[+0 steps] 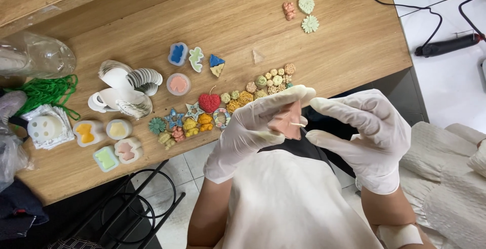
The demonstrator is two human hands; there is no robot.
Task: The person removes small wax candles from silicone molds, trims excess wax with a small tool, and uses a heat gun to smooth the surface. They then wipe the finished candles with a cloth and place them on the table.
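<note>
we hold a small pink star-shaped candle (pixel 286 121) up in front of the white apron (pixel 293 203), just off the near edge of the wooden table (pixel 349 41). our left hand (pixel 253 130), gloved in white, is closed around the candle's body, fingers wrapped over its top and left points. our right hand (pixel 367 132) pinches the thin pale wick (pixel 298 125) that sticks out of its right side. we judge the piece light, stiff and a little brittle, likely slick under gloves, so the thick middle is the place to grip, not the points or the wick. on the table further left lie a red heart candle (pixel 209 102), many small coloured wax shapes (pixel 263 84) and silicone moulds (pixel 106 159)
</note>
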